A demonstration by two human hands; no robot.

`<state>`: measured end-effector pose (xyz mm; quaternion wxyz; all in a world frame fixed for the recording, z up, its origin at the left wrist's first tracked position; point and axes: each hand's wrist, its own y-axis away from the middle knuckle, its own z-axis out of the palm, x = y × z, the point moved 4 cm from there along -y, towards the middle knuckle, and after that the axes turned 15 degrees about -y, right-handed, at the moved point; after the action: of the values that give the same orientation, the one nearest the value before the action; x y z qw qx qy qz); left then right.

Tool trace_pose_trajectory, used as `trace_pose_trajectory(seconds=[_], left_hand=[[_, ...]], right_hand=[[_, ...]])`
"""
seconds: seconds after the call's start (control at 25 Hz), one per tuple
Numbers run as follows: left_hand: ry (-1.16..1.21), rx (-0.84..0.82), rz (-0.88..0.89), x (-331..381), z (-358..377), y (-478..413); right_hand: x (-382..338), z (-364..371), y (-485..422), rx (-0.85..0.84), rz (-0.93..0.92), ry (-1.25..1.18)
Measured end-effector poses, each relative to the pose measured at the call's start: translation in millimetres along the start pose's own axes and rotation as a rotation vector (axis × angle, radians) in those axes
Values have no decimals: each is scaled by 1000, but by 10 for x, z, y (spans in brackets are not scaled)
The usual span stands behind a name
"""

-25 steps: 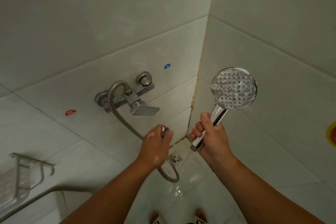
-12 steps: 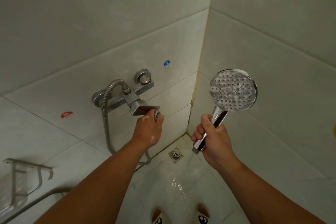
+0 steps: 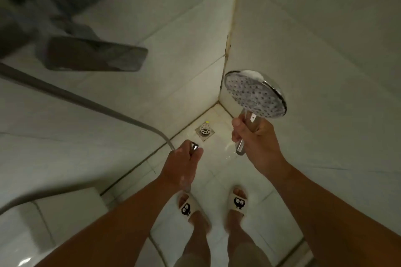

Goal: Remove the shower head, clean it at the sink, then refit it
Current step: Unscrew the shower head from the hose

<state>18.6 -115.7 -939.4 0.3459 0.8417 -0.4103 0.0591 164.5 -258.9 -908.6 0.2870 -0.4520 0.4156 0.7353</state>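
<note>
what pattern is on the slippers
Cream slippers, each with a black wide-eyed cartoon cat face on the strap; seen in the head view.

Dim greenish light, soft motion blur throughout, tap at upper left badly smeared, wide-angle bending at edges

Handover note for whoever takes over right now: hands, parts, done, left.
Left hand: shut on the hose end, hose running up toward the faucet.
Right hand: shut on the shower head handle, spray face tilted toward the camera, above the floor drain.
Done: head is off the hose.
Left: whether it is cleaned is unclear; refit to hose.
</note>
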Motion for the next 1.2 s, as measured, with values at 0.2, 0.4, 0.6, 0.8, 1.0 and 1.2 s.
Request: trace_pose_trajectory(seconds=[0.2,0.4,0.6,0.8,1.0,1.2], left_hand=[[-135,-166,39,-525,1669,-936],[-143,-287,74,-1184,3393,-1907],[-195,-339,12,-1685,4753,-2837],[-331,-205,4,-2050,5414,-3419],[-532,-162,95,-2078,5459,-3500],[-336,-264,30,-1644,4449,-2669]], right_hand=[[1663,-709,-508,91,100,172],[3376,-1444,-905,126,241,284],[4670,-1837,-1379,81,315,272],[5336,-1974,-1766,15,345,195],[5448,-1977,-1819,-45,407,149],[4484,-1636,-1336,-58,425,157]])
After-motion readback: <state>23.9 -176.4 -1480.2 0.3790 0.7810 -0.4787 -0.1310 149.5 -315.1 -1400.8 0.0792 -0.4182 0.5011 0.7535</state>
